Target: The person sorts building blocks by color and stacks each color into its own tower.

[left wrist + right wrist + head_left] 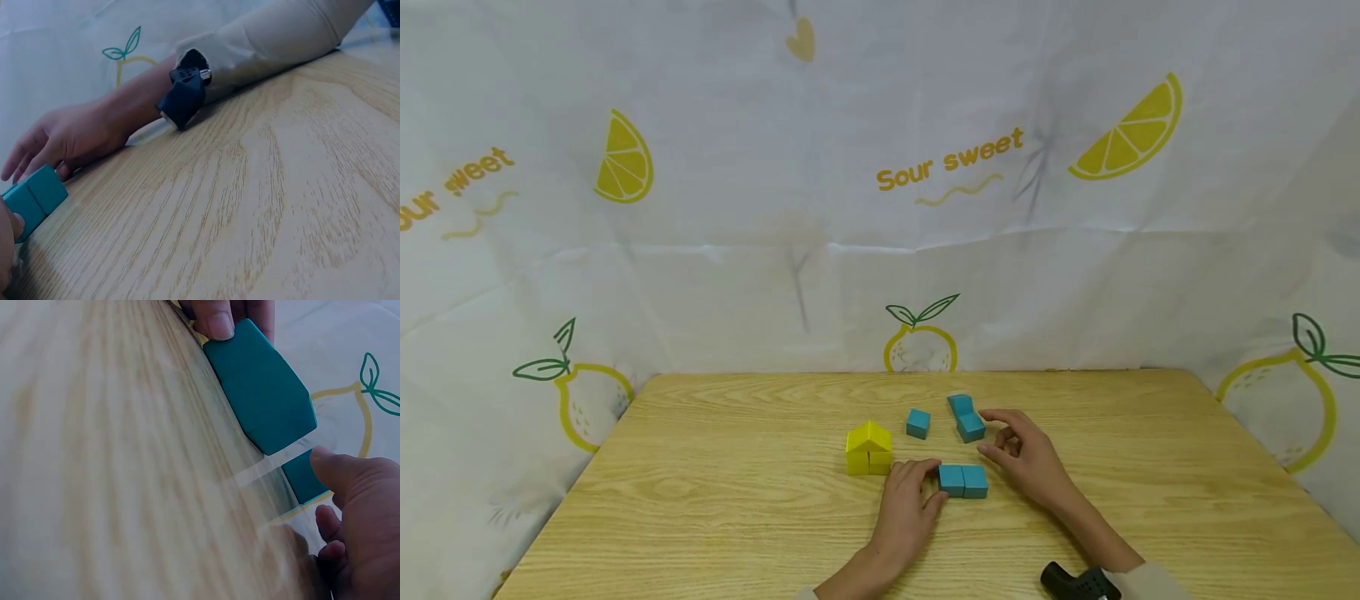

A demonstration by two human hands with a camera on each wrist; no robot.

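My left hand (904, 510) pinches the left end of a pair of blue blocks (963, 481) standing side by side on the table, thumb at the near side and fingers behind. In the right wrist view its thumb lies against that blue pair (262, 387). My right hand (1032, 462) is held with thumb and forefinger apart, just right of a blue cube (972, 427) and holding nothing. Against that cube's far side lies a blue piece with a sloped top (960, 405). Another blue cube (917, 423) sits alone to their left.
Left of the blue blocks stands a small yellow house (868, 450), a triangular roof on yellow blocks. All of it rests on a wood-grain table (715, 500). A white lemon-print cloth (737, 300) hangs behind. A black device (1078, 582) is strapped at the right wrist.
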